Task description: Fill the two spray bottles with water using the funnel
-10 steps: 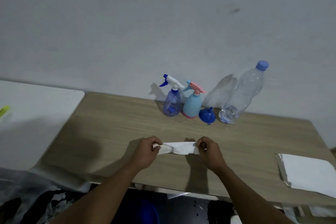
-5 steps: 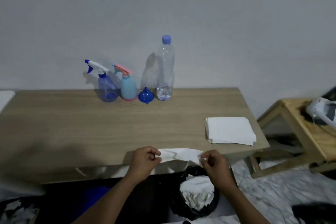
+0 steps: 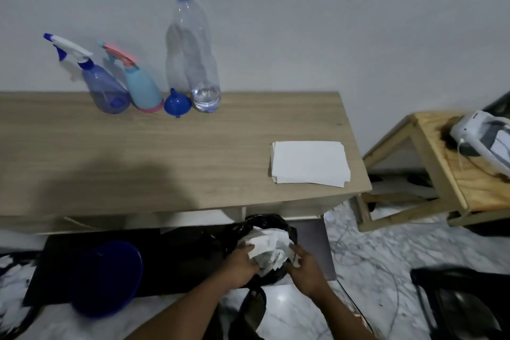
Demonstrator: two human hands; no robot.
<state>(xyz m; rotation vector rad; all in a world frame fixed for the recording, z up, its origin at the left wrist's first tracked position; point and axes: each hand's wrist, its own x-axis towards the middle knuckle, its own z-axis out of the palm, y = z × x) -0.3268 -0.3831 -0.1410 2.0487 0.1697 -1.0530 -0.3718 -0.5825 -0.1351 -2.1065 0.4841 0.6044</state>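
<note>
Room: pale wall behind a wooden counter (image 3: pixel 193 152); marbled floor (image 3: pixel 372 257) below.
Spray bottles: two, upright, at the counter's far edge by the wall. Translucent blue spray bottle (image 3: pixel 106 88) with white and blue trigger on the left; light-blue spray bottle (image 3: pixel 143 88) with pink trigger just to its right, the two touching or nearly so. Fill level in either not readable.
Funnel: small blue funnel (image 3: pixel 177 103) on the counter, between the light-blue bottle and the water bottle, close to both.
Water bottle: tall clear water bottle (image 3: pixel 193 50), blue cap on, a little water pooled at the bottom.
Bin: black-lined waste bin (image 3: pixel 259 225) on the floor under the counter's front edge, holding crumpled white paper (image 3: pixel 266 248).
Left hand (image 3: pixel 240 262): low at the bin, fingers curled onto the crumpled paper; grip partly closed.
Right hand (image 3: pixel 306 268): at the bin's right rim, fingers bent against the paper; how firmly it grips I cannot tell.
Nearby: stack of white tissues (image 3: pixel 309 164) on the counter's right end; blue basin (image 3: pixel 106 276) on the floor, left; wooden stool (image 3: pixel 430 174) to the right.
</note>
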